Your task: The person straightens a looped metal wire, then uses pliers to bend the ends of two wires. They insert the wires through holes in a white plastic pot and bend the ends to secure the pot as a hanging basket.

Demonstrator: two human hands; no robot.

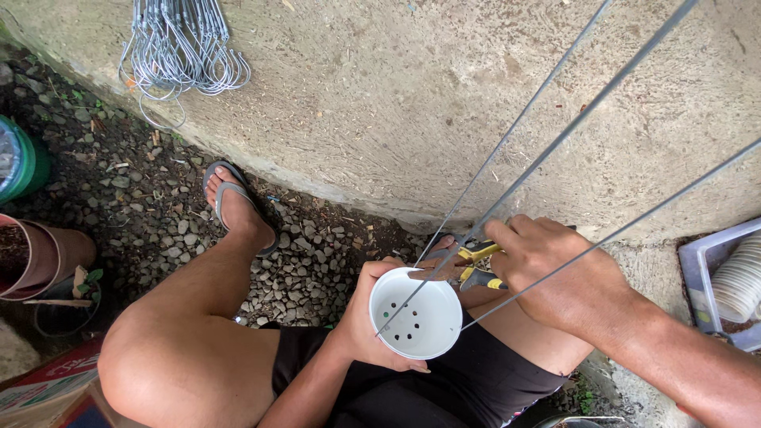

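Outdoors, gravel beside a concrete slab [380,95]. The left hand [366,317] grips a white plastic pot [416,317] over the lap; the right hand [555,273] clamps yellow-handled pliers [478,265] at its rim, fastening wire hangers [555,135]. Next wire likely needs careful bending.

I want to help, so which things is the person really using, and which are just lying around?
In use:
- white pot, held in left hand
- yellow-handled pliers, in right hand
- three long wires running to the pot

Lying about:
- bundle of wire hooks
- brown pots
- green container
- tray of white pots
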